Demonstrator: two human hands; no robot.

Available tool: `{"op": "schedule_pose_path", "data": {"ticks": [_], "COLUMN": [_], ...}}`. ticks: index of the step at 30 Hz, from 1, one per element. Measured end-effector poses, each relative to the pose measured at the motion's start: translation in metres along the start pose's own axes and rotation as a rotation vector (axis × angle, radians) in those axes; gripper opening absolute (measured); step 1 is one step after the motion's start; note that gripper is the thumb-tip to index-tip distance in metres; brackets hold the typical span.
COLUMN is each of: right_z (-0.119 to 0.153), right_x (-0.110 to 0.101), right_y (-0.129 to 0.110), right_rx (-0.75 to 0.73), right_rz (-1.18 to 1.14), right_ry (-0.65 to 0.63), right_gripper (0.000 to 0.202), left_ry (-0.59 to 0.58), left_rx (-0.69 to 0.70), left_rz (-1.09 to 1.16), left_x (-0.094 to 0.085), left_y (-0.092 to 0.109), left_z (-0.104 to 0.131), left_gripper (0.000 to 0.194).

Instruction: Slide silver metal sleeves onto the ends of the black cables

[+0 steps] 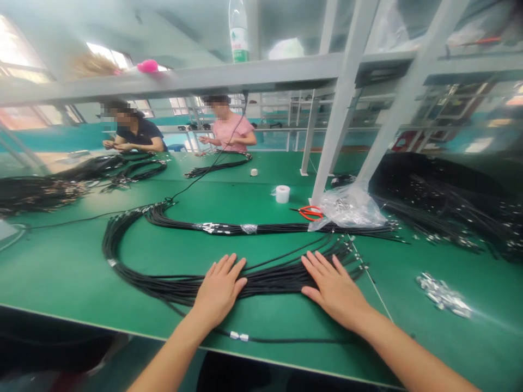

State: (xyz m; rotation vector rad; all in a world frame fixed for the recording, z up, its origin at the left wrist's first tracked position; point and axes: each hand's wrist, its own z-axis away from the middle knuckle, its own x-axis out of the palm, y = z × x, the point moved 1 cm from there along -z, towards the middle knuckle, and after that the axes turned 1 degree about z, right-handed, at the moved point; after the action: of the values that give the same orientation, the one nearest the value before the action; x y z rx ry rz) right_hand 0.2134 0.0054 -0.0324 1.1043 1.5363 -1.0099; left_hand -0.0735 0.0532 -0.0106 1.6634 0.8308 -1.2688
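Observation:
A curved bundle of black cables (269, 280) lies across the green table in front of me. My left hand (220, 288) rests on its middle, fingers stretched out and apart. Farther right, my right hand (330, 280) lies flat on the same bundle near the cable ends, its fingers also spread. Neither hand grips anything. Closer to the front edge runs a single black cable with silver metal sleeves (239, 336) on it. Behind the bundle lies a second bundle of cables (183, 223), wrapped partway along with clear tape.
Orange-handled pliers (309, 212), a tape roll (282, 194) and a plastic bag of small parts (347, 209) sit behind. A pile of metal sleeves (443, 294) lies right. White shelf posts (341, 109) rise from the table. Two people work across it; more cables (441, 201) are heaped right.

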Motion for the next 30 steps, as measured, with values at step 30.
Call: {"op": "schedule_pose_path", "data": {"ticks": [30], "right_z": [0.007], "right_x": [-0.023], "right_y": [0.001], "right_rx": [-0.049], "right_rz": [0.032], "right_ry": [0.165], "right_gripper": [0.033], "left_ry": [-0.158], "left_rx": [0.105], "left_rz": [0.125], "left_x": [-0.025], "left_y": [0.052], "left_z": [0.036], "left_gripper": [0.014]}}
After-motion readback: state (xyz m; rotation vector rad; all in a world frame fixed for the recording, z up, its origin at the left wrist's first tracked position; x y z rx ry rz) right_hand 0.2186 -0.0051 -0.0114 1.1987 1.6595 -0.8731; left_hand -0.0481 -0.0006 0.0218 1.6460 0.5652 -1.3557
